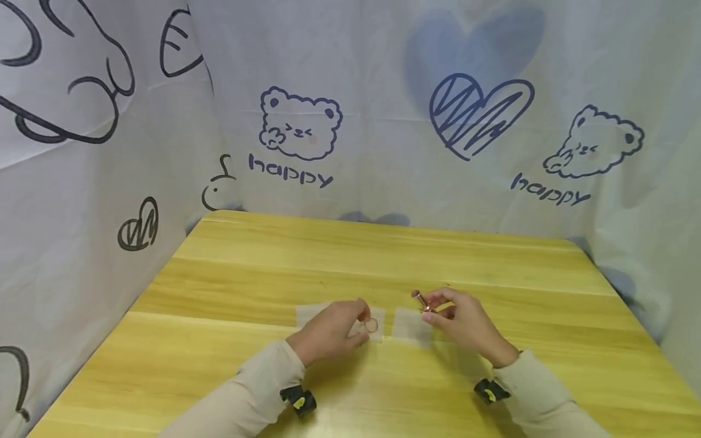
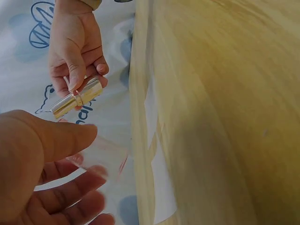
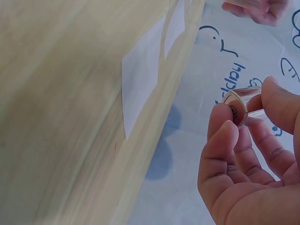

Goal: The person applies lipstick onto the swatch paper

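Note:
My left hand (image 1: 331, 331) holds a see-through cap (image 1: 372, 325) between thumb and fingertips. In the left wrist view this clear cap (image 2: 108, 152) has faint pinkish edges and is hard to make out against the cloth. To the right, my right hand (image 1: 465, 319) pinches a shiny rose-gold lipstick tube (image 1: 420, 300), tilted up and to the left. Its metallic body (image 2: 77, 97) is narrower toward one end in the left wrist view. A dark round base with small marks, the tube's end (image 3: 238, 108), shows in the right wrist view. Cap and tube are apart.
Two white paper sheets lie side by side on the wooden table (image 1: 246, 255): the left sheet (image 1: 309, 313) partly under my left hand, the right sheet (image 1: 408, 328) below the tube. White cloth walls (image 1: 378, 121) with drawings stand behind and beside the table.

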Tool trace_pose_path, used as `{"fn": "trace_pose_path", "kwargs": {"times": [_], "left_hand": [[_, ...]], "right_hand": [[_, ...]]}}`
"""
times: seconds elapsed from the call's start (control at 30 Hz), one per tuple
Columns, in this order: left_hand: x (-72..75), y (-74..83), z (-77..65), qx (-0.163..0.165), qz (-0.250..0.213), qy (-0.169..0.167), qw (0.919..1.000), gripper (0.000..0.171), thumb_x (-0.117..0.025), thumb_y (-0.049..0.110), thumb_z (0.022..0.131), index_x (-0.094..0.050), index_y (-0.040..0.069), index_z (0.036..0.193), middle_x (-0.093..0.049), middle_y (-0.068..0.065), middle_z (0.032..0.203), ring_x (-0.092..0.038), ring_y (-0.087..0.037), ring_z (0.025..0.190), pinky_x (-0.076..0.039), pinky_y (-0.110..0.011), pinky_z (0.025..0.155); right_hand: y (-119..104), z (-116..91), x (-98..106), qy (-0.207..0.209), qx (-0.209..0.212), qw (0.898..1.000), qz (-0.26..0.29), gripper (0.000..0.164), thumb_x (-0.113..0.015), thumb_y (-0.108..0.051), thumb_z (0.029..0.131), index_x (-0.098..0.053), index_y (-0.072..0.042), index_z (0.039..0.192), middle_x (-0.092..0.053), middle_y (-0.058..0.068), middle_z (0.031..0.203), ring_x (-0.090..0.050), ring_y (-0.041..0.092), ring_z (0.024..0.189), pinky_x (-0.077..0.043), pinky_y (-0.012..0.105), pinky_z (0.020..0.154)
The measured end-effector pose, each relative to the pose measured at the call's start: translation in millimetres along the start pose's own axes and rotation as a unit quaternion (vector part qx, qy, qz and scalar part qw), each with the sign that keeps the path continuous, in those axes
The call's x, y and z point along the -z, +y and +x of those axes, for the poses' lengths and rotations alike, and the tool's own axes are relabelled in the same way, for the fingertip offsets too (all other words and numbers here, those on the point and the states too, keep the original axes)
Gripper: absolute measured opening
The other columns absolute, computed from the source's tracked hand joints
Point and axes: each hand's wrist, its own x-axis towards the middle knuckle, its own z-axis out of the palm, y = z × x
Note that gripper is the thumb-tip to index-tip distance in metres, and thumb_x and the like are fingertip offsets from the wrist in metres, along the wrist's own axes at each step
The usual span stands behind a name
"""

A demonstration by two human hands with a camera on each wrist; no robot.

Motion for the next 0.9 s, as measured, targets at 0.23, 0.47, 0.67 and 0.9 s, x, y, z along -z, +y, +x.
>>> {"fn": "trace_pose_path", "kwargs": {"times": [0.23,0.47,0.67,0.9], "left_hand": [[-3.6,2.4,0.8,0.018,0.002,-0.033,0.9993,0.016,-0.07,0.016,0.089,-0.06,0.008,0.097,-0.06,0.001,0.087,-0.053,-0.01,0.076,-0.047,-0.024,0.069],[-8.7,3.8,-1.2,0.02,0.02,-0.054,0.9981,0.018,-0.072,0.02,0.088,-0.061,0.01,0.099,-0.062,0.003,0.089,-0.056,-0.007,0.078,-0.049,-0.023,0.07],[-9.8,3.5,-3.2,0.013,0.027,-0.067,0.9973,0.019,-0.073,0.023,0.089,-0.062,0.011,0.099,-0.063,0.004,0.089,-0.057,-0.005,0.08,-0.049,-0.022,0.07],[-10.4,3.6,-5.0,0.018,0.025,-0.092,0.9953,0.019,-0.074,0.025,0.088,-0.062,0.014,0.098,-0.062,0.008,0.089,-0.059,-0.005,0.083,-0.049,-0.022,0.074]], "right_hand": [[-1.2,-0.2,-0.9,-0.002,-0.004,1.0,-0.002,0.026,-0.07,-0.009,0.09,-0.064,0.0,0.114,-0.064,0.011,0.104,-0.068,0.019,0.082,-0.055,0.026,0.064],[-3.6,0.1,-1.8,-0.006,-0.008,1.0,0.003,0.027,-0.071,-0.011,0.089,-0.065,-0.002,0.114,-0.065,0.011,0.106,-0.067,0.017,0.081,-0.054,0.025,0.064],[-4.6,0.4,-3.0,-0.007,-0.014,1.0,0.006,0.026,-0.072,-0.012,0.089,-0.065,-0.003,0.113,-0.065,0.011,0.107,-0.066,0.017,0.08,-0.054,0.025,0.063],[-4.0,0.6,-5.0,-0.014,-0.009,1.0,0.011,0.024,-0.072,-0.013,0.089,-0.066,-0.003,0.11,-0.065,0.009,0.103,-0.066,0.016,0.08,-0.054,0.025,0.064]]}}
